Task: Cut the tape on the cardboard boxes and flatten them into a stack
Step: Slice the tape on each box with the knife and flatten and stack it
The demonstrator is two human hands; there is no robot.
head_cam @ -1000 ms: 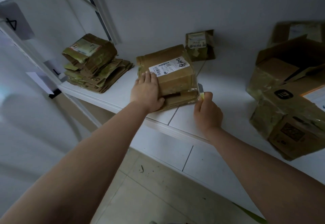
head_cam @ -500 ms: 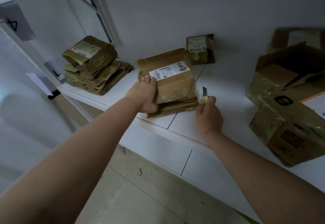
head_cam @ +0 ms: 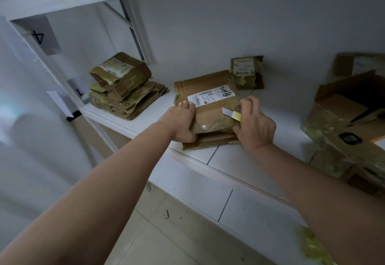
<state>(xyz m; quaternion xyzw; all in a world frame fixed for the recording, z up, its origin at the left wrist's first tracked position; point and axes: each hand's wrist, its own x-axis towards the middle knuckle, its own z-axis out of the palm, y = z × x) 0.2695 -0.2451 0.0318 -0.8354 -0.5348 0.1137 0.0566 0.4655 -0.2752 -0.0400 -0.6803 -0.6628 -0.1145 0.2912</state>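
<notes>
A brown cardboard box (head_cam: 210, 106) with a white shipping label lies on the white shelf (head_cam: 245, 160), partly squashed, its lower flaps spread beneath it. My left hand (head_cam: 181, 123) grips its near left corner, fingers over the top and thumb on the side. My right hand (head_cam: 255, 125) holds the box's right side and also holds a small yellow-handled cutter (head_cam: 231, 113), whose blade lies over the box top. A stack of flattened boxes (head_cam: 125, 89) sits at the shelf's left end.
A small taped box (head_cam: 246, 72) stands against the back wall. Larger boxes (head_cam: 350, 123), one open, crowd the right end of the shelf. An upper shelf hangs overhead, with a metal upright at the left. Tiled floor lies below.
My right hand has moved from beside the box onto its right side, bringing the cutter blade over the top. My left hand shifted from the top toward the near left corner.
</notes>
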